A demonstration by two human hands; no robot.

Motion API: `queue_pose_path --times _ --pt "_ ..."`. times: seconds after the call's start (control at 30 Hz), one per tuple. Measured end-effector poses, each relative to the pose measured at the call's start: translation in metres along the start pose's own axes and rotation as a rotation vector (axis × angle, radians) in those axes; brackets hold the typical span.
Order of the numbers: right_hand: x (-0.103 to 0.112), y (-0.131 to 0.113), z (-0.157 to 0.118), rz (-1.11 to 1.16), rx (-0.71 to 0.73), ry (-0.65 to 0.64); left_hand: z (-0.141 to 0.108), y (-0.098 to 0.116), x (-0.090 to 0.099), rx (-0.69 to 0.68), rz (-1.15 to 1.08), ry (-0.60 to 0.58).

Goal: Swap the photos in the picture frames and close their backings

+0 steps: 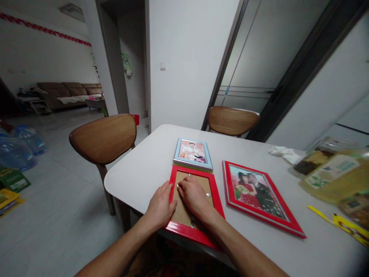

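Observation:
A red picture frame (186, 231) lies face down at the near table edge, its brown backing board (184, 209) facing up. Small metal clips, among them a clip (208, 195) on the right, sit around the board's edge. My left hand (160, 206) grips the frame's left side, with the thumb over the backing. Bent over the board, my right hand (193, 194) has its fingertips closed at a small metal clip (178, 186) on the left edge; the fingers partly hide it. Just beyond lies a light blue picture frame (176, 151), photo side up.
A larger red picture frame (227, 188) with a couple's photo lies to the right on the white table (138, 173). Farther right are a yellow cutter-like tool (343, 223), a jug of yellow liquid (331, 177) and crumpled tissue (285, 154). Wooden chairs (106, 138) stand around the table.

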State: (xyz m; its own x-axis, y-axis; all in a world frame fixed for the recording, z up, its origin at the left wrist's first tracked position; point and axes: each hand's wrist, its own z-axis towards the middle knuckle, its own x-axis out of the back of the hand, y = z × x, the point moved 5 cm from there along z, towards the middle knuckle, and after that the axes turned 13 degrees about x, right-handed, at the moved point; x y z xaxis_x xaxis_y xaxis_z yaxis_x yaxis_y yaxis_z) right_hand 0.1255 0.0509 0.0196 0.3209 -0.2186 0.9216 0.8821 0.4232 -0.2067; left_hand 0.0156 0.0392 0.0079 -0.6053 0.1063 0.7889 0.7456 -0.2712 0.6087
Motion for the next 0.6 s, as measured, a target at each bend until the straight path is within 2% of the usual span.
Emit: queue_pose_path --times 0.17,0.23,0.33,0.5,0.6 --pt "0.022 0.005 -0.026 0.218 0.061 -0.045 0.0 -0.003 -0.001 0.019 0.003 0.009" --pt "0.029 0.004 -0.041 0.336 0.077 -0.128 0.0 -0.003 -0.001 0.013 -0.002 0.012" --pt "0.033 -0.004 -0.058 0.379 0.127 -0.228 0.0 -0.004 -0.001 0.013 -0.008 0.024" --pt "0.028 -0.012 -0.064 0.347 0.172 -0.131 0.0 -0.004 -0.001 0.035 -0.012 0.013" --pt "0.026 -0.006 -0.057 0.348 0.152 -0.113 -0.001 -0.003 0.0 0.033 -0.03 0.014"
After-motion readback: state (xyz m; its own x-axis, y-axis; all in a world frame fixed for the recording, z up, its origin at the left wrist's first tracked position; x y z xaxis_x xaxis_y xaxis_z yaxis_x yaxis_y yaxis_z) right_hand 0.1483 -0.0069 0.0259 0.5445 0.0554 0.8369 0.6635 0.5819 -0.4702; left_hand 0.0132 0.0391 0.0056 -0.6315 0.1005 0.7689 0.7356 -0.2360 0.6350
